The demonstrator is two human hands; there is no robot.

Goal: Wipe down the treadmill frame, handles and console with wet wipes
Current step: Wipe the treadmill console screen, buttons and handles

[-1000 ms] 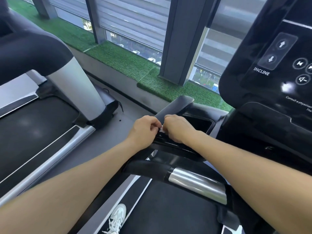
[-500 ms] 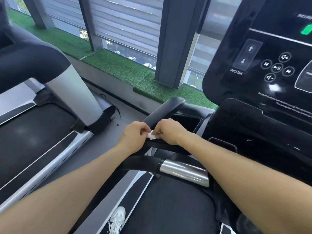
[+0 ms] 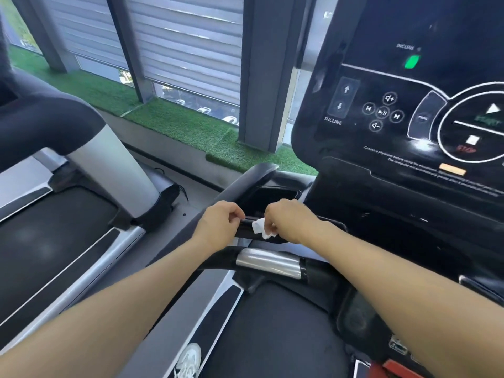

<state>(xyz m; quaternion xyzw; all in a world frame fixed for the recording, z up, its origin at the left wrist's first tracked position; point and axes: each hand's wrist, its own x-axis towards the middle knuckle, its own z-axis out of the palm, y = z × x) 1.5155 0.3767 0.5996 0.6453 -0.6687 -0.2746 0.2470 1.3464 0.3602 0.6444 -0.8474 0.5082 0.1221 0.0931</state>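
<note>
Head view, items listed left to right, each placed against the console (image 3: pixel 409 110).

Neighbouring treadmill (image 3: pixel 54 214): well to the left of the console, dark belt, silver post. Not the machine being cleaned, as far as I can judge.

Left hand (image 3: pixel 218 223): below and left of the console, over the dark side handle (image 3: pixel 245 184). Fingers curled and pinched together near the wipe's left edge; whether they actually have hold of anything I cannot tell.

Wet wipe (image 3: pixel 260 227): small, white, crumpled, just right of the left hand, below-left of the console, lying against a dark bar of the frame.

Right hand (image 3: pixel 289 222): just right of the wipe, fingers curled round it and pinching it.

Chrome grip (image 3: pixel 270 261): lower than both hands, beneath the console's left corner.

Console: black panel, lit, incline arrows and start and stop marks showing.

Progress, as a judgement: the wipe looks only partly unfolded and no streaks show anywhere, so the job seems early. Frame, handles and console all appear left to do.
</note>
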